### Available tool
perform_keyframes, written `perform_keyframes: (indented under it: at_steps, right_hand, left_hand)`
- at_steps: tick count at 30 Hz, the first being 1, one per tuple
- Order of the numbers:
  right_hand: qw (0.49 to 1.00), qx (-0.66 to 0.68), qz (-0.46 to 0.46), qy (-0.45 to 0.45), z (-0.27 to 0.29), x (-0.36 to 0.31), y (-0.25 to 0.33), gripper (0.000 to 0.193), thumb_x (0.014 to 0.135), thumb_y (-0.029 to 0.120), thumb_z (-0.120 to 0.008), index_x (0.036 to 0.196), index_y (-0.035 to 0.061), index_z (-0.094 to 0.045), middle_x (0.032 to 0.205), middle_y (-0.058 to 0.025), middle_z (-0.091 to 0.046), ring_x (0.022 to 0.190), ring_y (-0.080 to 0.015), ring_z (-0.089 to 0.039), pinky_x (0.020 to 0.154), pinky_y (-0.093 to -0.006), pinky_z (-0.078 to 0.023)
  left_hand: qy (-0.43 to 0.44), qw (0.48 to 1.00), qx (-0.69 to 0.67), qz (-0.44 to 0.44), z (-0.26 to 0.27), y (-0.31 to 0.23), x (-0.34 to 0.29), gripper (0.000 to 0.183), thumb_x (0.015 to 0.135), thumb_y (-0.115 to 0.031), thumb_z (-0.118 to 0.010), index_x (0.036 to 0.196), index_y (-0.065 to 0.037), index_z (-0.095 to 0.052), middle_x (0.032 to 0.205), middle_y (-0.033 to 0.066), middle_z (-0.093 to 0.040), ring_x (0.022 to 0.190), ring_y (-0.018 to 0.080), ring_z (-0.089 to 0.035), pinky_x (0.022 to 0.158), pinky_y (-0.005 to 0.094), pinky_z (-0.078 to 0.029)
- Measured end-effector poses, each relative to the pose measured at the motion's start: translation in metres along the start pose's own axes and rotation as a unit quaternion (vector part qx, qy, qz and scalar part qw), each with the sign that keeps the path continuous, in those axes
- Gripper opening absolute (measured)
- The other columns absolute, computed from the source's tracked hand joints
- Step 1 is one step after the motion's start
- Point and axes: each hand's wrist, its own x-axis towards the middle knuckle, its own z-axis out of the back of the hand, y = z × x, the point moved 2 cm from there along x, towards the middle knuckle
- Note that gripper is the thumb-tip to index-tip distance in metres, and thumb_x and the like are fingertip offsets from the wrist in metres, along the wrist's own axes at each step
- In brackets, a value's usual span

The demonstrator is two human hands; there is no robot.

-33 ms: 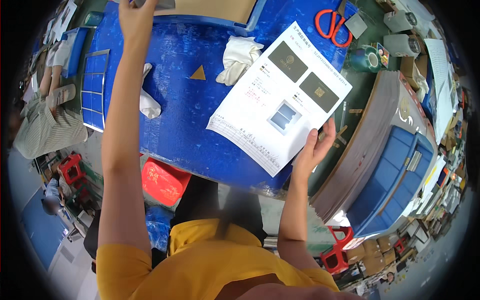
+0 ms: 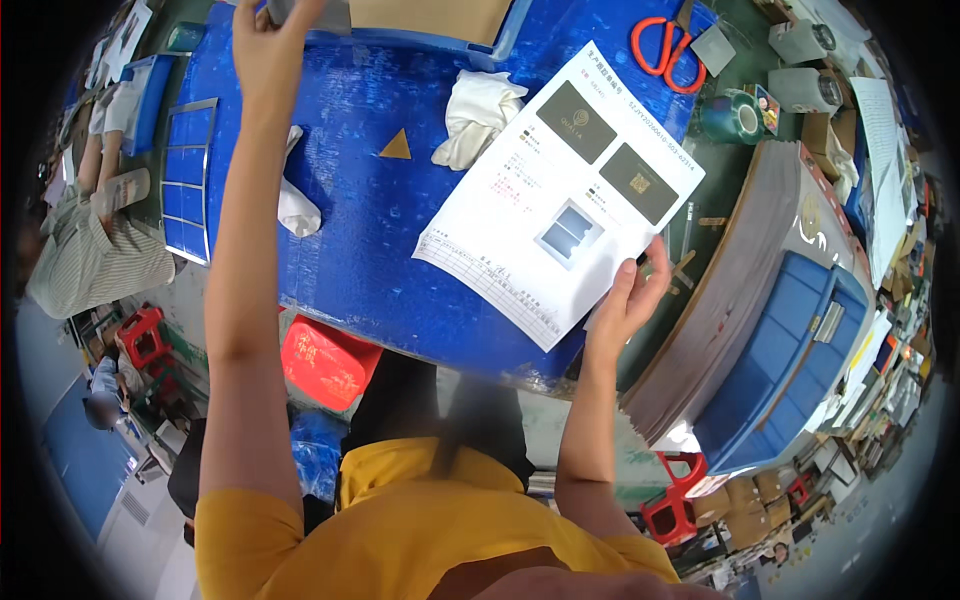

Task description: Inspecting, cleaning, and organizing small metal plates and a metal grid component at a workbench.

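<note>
My left hand reaches to the top edge of the view, which cuts off part of it. Its fingers are closed on a grey flat piece beside a blue tray holding a brown sheet. My right hand rests at the lower right edge of a printed sheet. Thumb and fingers are apart there, their tips touching the paper's edge. The sheet shows two dark cards and a small photo, and its lower left edge curls. Left of it lie a crumpled white cloth and a small tan triangle.
The blue table also bears another white cloth and red-handled scissors. A green tape roll sits at the right, near a tall paper stack and a blue bin. A metal grid frame lies left; another person's arms show beyond.
My left hand has shifted slightly, and a little more of the grey flat piece shows. My right hand and the printed sheet stay nearly where they were.
</note>
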Motion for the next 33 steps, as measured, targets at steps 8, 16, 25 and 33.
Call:
perform_keyframes:
  at_steps: [8,16,25,33]
  right_hand:
    - [0.996,0.028,-0.011,0.087,0.005,-0.006,0.014,0.029,0.099,0.017,-0.053,0.124,0.0026,-0.056,0.099,-0.0026,-0.054,0.079,-0.0068,-0.047,0.070,-0.0194,-0.039]
    - [0.930,0.193,-0.076,0.303,-0.049,-0.007,0.014,0.028,0.092,0.011,-0.063,0.118,0.0014,-0.057,0.094,-0.0016,-0.055,0.080,-0.0072,-0.050,0.070,-0.0206,-0.044]
    - [0.902,0.203,-0.111,0.366,-0.055,-0.003,0.008,0.035,0.082,0.001,-0.073,0.113,0.0009,-0.057,0.093,-0.0004,-0.052,0.074,-0.0059,-0.048,0.066,-0.0202,-0.044]
    - [0.942,0.130,0.020,0.308,-0.056,0.006,0.014,0.042,0.085,0.006,-0.070,0.125,0.0030,-0.058,0.120,-0.0081,-0.057,0.068,-0.0046,-0.048,0.061,-0.0197,-0.044]
  left_hand:
    - [0.271,0.962,-0.019,-0.021,-0.041,-0.084,-0.176,0.070,0.063,-0.025,-0.085,0.122,-0.009,-0.053,0.132,0.0127,-0.050,0.122,0.0274,-0.050,0.102,0.0380,-0.040]
    - [0.431,0.888,0.096,-0.127,-0.084,-0.065,-0.231,0.091,0.060,-0.017,-0.082,0.141,-0.014,-0.043,0.136,0.0164,-0.045,0.124,0.0353,-0.047,0.101,0.0439,-0.043]
    - [0.396,0.910,0.015,-0.123,-0.080,-0.048,-0.239,0.099,0.060,-0.018,-0.084,0.146,-0.012,-0.035,0.140,0.0159,-0.041,0.127,0.0362,-0.043,0.104,0.0445,-0.040]
    - [0.377,0.914,-0.029,-0.145,-0.081,-0.037,-0.244,0.104,0.061,-0.019,-0.085,0.148,-0.016,-0.029,0.140,0.0170,-0.040,0.129,0.0373,-0.041,0.106,0.0462,-0.038]
